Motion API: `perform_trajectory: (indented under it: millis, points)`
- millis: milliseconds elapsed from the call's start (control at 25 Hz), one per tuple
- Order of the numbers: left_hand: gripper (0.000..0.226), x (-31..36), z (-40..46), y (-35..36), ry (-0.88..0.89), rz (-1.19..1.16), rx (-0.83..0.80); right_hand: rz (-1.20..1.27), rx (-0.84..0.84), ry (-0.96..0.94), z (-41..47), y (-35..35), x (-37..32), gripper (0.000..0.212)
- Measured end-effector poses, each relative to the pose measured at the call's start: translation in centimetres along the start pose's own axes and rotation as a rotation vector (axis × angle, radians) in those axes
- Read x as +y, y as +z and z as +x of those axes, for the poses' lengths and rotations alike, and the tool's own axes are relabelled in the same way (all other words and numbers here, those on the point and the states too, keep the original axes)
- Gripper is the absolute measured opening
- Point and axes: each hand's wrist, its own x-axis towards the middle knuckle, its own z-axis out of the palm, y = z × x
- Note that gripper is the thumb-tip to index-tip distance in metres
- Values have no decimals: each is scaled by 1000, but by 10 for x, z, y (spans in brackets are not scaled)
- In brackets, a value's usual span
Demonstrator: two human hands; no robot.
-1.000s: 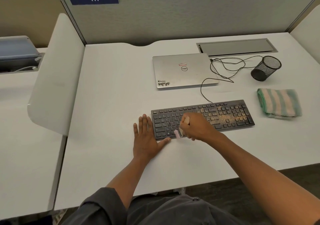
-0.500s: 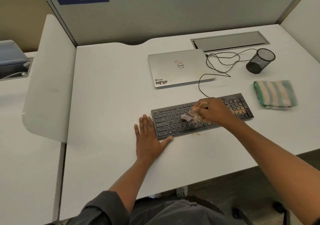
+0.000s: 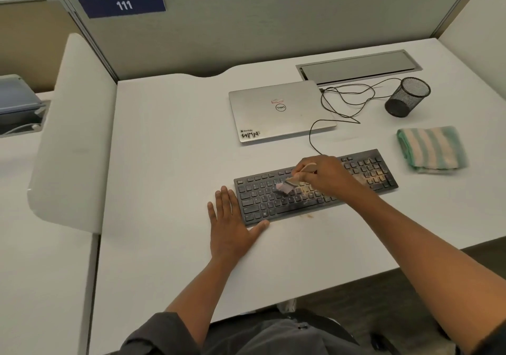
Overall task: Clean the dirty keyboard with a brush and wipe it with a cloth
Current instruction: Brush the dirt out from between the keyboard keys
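One keyboard [image 3: 315, 187], one brush [image 3: 290, 183], one cloth [image 3: 431, 149], two hands

White desk [image 3: 169, 146] within grey cubicle partition [image 3: 273, 23] (sign [image 3: 121, 4] reads 111).

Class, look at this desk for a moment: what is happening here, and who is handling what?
A person seated at a white desk is cleaning a dusty black keyboard. The right hand grips a small brush, its bristles on the middle keys. The left hand lies flat on the desk against the keyboard's left end, steadying it. Tan dust shows on the right-hand keys and a little on the desk in front. A folded striped cloth lies untouched to the right, so wiping has not begun.
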Motion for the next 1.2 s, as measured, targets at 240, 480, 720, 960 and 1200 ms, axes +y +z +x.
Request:
perform_trajectory:
  millis: [240,480,720,960,1200]
  points:
    - [127,3,-1,-2,-20,27,-10,-265,-95,-19,16,-7,7,3]
    - [126,4,1,0,-32,45,-10,-40,-133,-71,29,-13,2,6]
    - [128,4,1,3,-31,46,8,-353,-80,-102,36,-19,-1,7]
    - [127,4,0,4,-27,67,10,-360,-124,-137,41,-21,2,12]
    - [129,3,0,5,-33,73,12,-259,-163,-113,47,-23,1,9]
